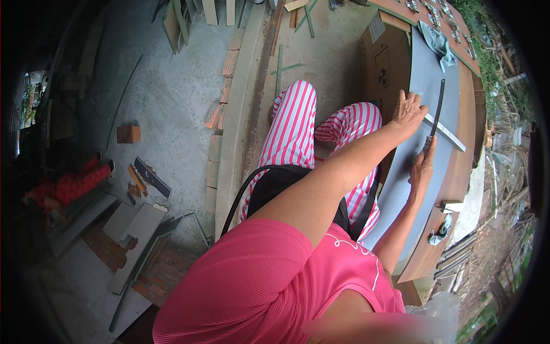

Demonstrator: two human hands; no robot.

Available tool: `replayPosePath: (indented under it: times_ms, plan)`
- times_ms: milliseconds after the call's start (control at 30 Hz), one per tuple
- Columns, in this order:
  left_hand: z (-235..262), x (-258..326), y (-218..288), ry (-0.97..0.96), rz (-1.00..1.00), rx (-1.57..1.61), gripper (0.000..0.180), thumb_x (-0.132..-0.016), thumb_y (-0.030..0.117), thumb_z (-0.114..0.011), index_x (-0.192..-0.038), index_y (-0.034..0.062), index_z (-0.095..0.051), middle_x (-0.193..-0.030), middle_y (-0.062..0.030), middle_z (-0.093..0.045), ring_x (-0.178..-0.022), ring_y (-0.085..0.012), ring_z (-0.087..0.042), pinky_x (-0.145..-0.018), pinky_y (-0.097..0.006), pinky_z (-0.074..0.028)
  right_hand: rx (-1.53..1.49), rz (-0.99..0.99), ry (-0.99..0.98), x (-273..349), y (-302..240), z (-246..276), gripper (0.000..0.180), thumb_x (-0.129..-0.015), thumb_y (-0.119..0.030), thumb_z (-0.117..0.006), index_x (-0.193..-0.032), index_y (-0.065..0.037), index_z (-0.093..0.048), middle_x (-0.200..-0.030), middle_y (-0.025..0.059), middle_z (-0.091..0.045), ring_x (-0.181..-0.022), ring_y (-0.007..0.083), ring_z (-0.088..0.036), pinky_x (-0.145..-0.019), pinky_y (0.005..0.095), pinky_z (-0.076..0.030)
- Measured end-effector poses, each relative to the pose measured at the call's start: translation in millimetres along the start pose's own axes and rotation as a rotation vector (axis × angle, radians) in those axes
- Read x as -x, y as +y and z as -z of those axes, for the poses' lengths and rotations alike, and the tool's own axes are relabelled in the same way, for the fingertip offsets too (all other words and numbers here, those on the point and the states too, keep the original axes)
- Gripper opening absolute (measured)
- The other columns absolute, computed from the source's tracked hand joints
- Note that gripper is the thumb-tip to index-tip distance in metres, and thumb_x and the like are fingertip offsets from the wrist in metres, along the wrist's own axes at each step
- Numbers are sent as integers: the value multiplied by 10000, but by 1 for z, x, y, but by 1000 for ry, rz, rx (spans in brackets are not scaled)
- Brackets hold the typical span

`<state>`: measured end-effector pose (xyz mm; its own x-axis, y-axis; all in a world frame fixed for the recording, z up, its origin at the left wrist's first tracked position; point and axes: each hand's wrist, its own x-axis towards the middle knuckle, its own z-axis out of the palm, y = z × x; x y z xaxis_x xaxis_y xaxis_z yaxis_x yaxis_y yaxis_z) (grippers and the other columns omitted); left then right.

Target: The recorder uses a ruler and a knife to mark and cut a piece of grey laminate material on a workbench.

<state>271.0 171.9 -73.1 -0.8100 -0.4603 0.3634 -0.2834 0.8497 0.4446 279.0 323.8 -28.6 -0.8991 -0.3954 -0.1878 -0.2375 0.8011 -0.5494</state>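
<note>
A long, narrow dark blade on a handle [439, 109] rises from my right hand [422, 167], whose fingers are wrapped round its grip. The blade crosses over a pale, narrow strip [450, 135] lying slantwise on the grey-blue board [395, 192]. My left hand [408, 112] is at the strip's near-left end, its fingers bent and pressing there. Part of that end is hidden under the fingers. The exact kind of blade is too small to tell.
A cardboard box [385, 63] stands left of the board, with a crumpled grey-blue cloth [438, 46] at the far end. Beyond is a brown panel carrying several metal hinges [433, 18]. Another cloth [440, 230] and a small block [451, 207] rest on the brown board at right.
</note>
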Motion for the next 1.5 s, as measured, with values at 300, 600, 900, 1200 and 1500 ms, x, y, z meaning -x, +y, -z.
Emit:
replayPosePath:
  times_ms: [300,600,900,1200,1500]
  plan:
    - [-2,-3,-1,23,-7,-8,117,-805,132,-571,-893,125,-648,-925,-104,-569,-968,-250,-501,-860,-437,-317,-35,147,114,45,39,-6,549,-968,-125,-380,-1453,-332,-226,-1148,96,-594,-561,115,-466,-468,289,-418]
    - [-1,0,1,25,-4,9,110,-805,129,-569,-879,126,-651,-922,-106,-570,-964,-248,-502,-850,-435,-317,8,52,43,-5,1,-4,547,-969,-154,-362,-1447,-356,-191,-1097,181,-625,-622,248,-581,-595,404,-478]
    - [-2,-1,-3,20,4,8,111,-805,143,-574,-879,126,-656,-911,-113,-574,-956,-252,-509,-849,-438,-318,-30,228,64,29,27,-6,546,-964,-122,-363,-1454,-301,-204,-1333,115,-504,-1058,280,-607,-790,359,-490]
    - [-5,-1,-3,56,-9,9,113,-798,133,-573,-876,110,-651,-932,-117,-575,-985,-257,-507,-869,-457,-317,-23,4,-16,17,21,-2,540,-970,-141,-367,-1450,-328,-206,-1253,132,-564,-805,246,-639,-663,366,-498]
    - [-2,1,0,-8,17,-7,133,-789,100,-573,-900,111,-645,-976,-116,-571,-1018,-250,-493,-872,-460,-315,4,71,13,-1,6,-4,525,-970,-174,-366,-1447,-329,-210,-1239,126,-577,-705,202,-621,-560,340,-487]
